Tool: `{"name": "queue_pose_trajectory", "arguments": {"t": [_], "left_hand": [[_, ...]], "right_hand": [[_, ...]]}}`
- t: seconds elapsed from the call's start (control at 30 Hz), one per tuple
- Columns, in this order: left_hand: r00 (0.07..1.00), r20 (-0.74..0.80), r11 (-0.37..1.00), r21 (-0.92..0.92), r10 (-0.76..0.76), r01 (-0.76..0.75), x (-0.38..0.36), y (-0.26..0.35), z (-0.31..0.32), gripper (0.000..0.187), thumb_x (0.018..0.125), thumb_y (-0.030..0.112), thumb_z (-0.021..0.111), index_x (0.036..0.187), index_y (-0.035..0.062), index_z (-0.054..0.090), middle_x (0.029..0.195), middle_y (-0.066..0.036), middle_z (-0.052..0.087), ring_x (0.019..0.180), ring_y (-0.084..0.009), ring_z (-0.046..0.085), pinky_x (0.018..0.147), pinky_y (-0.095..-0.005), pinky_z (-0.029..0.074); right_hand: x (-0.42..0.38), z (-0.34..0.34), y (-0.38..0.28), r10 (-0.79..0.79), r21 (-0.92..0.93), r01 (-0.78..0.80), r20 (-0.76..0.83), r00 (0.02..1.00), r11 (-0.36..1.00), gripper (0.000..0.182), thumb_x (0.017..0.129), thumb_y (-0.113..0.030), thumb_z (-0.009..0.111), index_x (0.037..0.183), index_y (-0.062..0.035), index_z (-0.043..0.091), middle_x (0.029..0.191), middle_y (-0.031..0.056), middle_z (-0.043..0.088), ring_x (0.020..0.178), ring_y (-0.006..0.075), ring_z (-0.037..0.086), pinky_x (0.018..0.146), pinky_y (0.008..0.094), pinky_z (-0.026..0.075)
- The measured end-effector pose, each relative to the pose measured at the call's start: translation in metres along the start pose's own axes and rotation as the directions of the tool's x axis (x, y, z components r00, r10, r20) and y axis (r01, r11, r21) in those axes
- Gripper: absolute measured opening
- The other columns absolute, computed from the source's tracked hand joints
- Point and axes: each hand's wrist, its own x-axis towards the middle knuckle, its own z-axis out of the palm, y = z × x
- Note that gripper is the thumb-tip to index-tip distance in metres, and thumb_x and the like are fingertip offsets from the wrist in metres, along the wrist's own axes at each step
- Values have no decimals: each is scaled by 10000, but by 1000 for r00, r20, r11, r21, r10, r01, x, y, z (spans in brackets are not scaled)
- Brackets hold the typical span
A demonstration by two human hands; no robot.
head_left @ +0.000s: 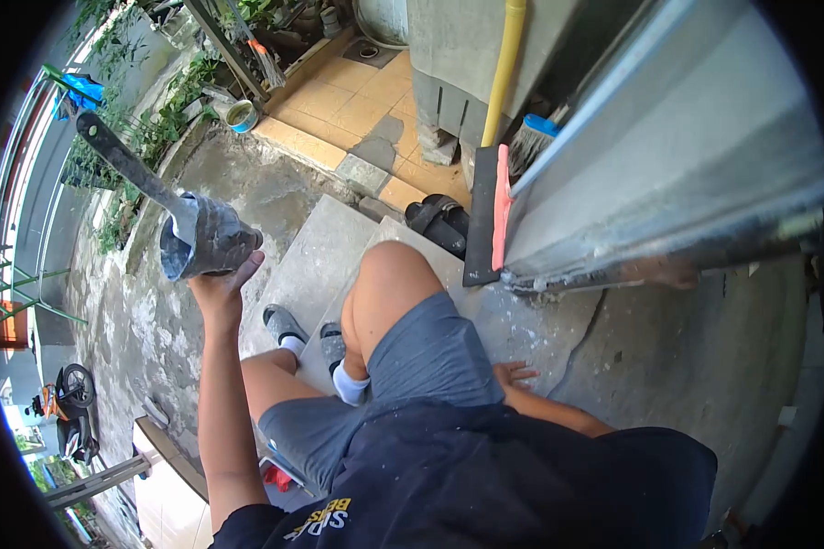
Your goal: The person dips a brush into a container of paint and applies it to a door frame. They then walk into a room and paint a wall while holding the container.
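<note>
My left hand [220, 284] is raised on the left, its fingers wrapped round a grey-smeared cup [218, 240] from below. A tool with a long black handle [124, 162], holed at its end, stands tilted in the cup; its lower end is hidden inside. My right hand [516, 373] is low beside my right knee, fingers stretched out with nothing in them. The concrete floor [558, 334] is close around it.
A pink and black floor squeegee [502, 206] leans by a metal-framed panel [668, 156] at right. Black sandals [439, 222] lie near the tiled step [334, 101]. A small paint can [242, 115] stands further back; a motorcycle [67, 407] is at far left.
</note>
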Motion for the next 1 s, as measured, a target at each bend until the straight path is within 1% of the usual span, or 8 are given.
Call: {"name": "queue_pose_trajectory", "arguments": {"t": [0.23,0.37,0.4,0.47,0.63,0.8,0.9,1.0], "left_hand": [[990,139,997,69,14,-24,101,-65,2,722,715,3,907,1350,25,562,1240,-65,660,1154,-207,633,1014,-362,514],[962,271,995,92,23,-50,178,-66,2,661,708,37,928,1283,10,602,1193,-71,687,1106,-199,652,986,-353,522],[953,302,995,81,31,-58,190,-59,-1,630,709,49,933,1250,-3,614,1182,-79,698,1082,-200,666,970,-351,531],[938,347,991,116,20,-64,215,-43,-5,639,710,39,928,1262,-2,608,1172,-74,694,1084,-203,664,975,-355,528],[931,364,999,22,16,-26,266,-23,-30,712,689,5,908,1314,36,570,1202,-58,665,1120,-210,640,1002,-359,508],[879,476,998,55,-41,17,301,1,-62,695,695,-23,892,1306,42,568,1218,-45,637,1134,-209,621,1004,-365,498],[854,498,972,233,-150,34,299,30,-96,691,696,-39,881,1306,42,566,1214,-50,634,1116,-212,622,1002,-373,493],[788,560,965,194,-254,174,276,83,-103,779,661,-2,901,1345,50,533,1220,-54,626,1132,-233,619,1003,-390,502]], "right_hand": [[19,-4,25,176,-151,-158,112,978,976,772,1056,-472,397,1663,-223,-10,1745,113,-61,1566,487,87,1231,628,215],[70,9,62,-273,-392,144,-297,915,909,1332,812,-562,771,1622,-58,-159,1680,285,-189,1507,604,-131,1166,762,155],[13,-29,31,-264,-146,304,242,934,942,1484,713,-585,871,1611,-11,-161,1660,312,-223,1505,606,-130,1154,770,183],[-25,-95,7,-160,125,123,351,923,984,1749,495,-630,973,1545,112,-213,1605,385,-277,1484,620,-185,1191,730,38],[-38,-114,-10,-83,151,17,443,892,988,1776,476,-580,999,1561,11,-277,1619,319,-324,1512,574,-177,1197,725,55],[-71,-121,-13,-29,228,-37,281,959,973,1529,581,-464,978,1645,-36,-32,1716,213,-143,1580,456,-15,1209,705,150],[-112,-35,-58,-53,457,104,-123,991,883,1006,831,-349,831,1610,-21,285,1661,248,278,1532,411,277,1229,578,238],[-282,-199,-163,-489,903,285,-98,867,323,591,893,-225,783,1401,-9,569,1406,241,587,1315,381,558,1122,440,432]]}}
